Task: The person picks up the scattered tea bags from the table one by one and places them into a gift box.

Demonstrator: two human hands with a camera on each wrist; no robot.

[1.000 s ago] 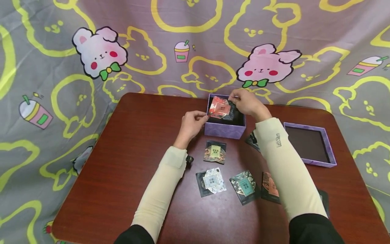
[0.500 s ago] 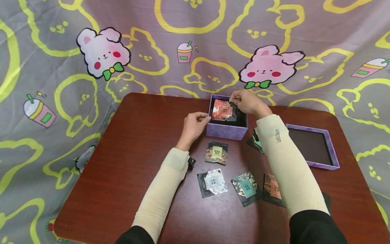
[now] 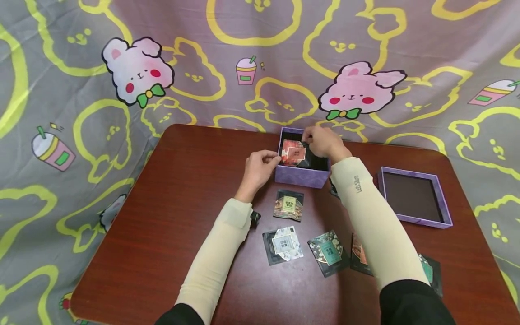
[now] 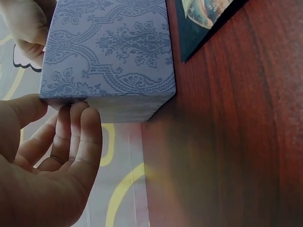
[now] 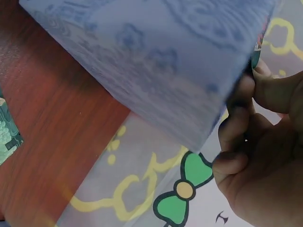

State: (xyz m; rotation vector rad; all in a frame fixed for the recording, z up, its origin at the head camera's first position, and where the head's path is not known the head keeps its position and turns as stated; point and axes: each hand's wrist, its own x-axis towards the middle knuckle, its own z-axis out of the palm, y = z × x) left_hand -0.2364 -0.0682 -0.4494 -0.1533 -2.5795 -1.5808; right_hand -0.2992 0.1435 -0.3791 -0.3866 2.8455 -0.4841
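A purple patterned box stands lidless at the back of the table. My left hand grips its left wall; in the left wrist view the thumb lies at the rim and the fingers touch the side. Over the box's opening, my right hand pinches the right edge of a red and black sachet. That sachet lies inside the box mouth, red part to the left. The right wrist view shows the right hand at the rim, with only a sliver of the sachet between thumb and finger.
Several flat sachets lie in front: a yellow-labelled one, a white one, a green one and a red-labelled one partly under the right sleeve. The purple lid lies at the right. A patterned curtain hangs behind the table.
The right hand has moved lower and slightly left into the box, and the red sachet has gone down with it. My left hand stays at the box's left wall.
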